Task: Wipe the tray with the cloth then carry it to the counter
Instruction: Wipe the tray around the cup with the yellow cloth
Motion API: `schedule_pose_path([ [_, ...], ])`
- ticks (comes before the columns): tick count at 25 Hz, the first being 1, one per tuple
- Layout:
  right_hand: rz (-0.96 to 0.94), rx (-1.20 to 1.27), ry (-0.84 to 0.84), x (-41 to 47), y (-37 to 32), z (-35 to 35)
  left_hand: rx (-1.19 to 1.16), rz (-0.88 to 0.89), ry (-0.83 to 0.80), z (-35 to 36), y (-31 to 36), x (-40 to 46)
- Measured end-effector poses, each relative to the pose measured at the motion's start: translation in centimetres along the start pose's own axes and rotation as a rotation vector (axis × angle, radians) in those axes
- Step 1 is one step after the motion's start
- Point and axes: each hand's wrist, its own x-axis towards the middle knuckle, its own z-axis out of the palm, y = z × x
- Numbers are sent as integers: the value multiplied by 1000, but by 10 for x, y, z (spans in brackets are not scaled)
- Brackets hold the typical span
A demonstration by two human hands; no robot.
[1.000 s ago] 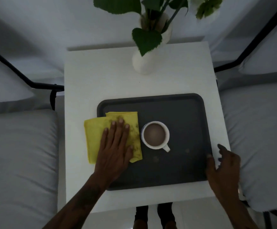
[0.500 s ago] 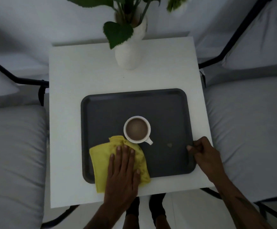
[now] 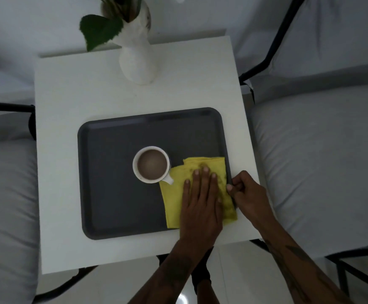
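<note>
A dark grey tray (image 3: 112, 198) lies on a small white table (image 3: 69, 172). A white cup (image 3: 151, 164) of brown drink stands near the tray's middle. The yellow cloth (image 3: 174, 194) is spread over the tray's right front corner, beside the cup's handle. My left hand (image 3: 200, 205) lies flat on the cloth with its fingers together, pressing it down. My right hand (image 3: 248, 191) grips the tray's right rim, fingers curled over the edge, right next to the cloth.
A white vase (image 3: 138, 60) with green leaves stands at the back of the table. Grey cushioned seats with black frames flank the table, the left seat (image 3: 5, 205) and the right seat (image 3: 321, 161). My feet show below the table's front edge.
My left hand has slid the cloth from the tray's left side along the front to its right front corner. My right hand has closed on the tray's right rim.
</note>
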Motion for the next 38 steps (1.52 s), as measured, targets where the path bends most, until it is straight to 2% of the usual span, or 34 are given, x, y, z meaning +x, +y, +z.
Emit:
schedule_pose_path([
  [6,-45,-50,-3,1,5,1,23,-60,37,-9,5,55],
  [10,-19,-52,-5,2,6,3,-14,-74,66,-11,2,60],
  [15,30,-72,-50,4,2,-2,-22,98,63,0,-18,-3],
  [20,-32,-137,8,-2,-7,10,-16,121,5,-8,-51,-51],
  [27,-27,-204,22,-4,-16,17,48,-40,5,-44,-154,-99],
  [30,-15,-232,25,-6,-19,18,124,-70,42,-60,-187,-78],
  [33,-16,-248,27,-7,-21,17,204,-28,88,-76,-211,-31],
  [38,-5,-244,24,-10,-25,16,336,201,89,-105,-231,62],
])
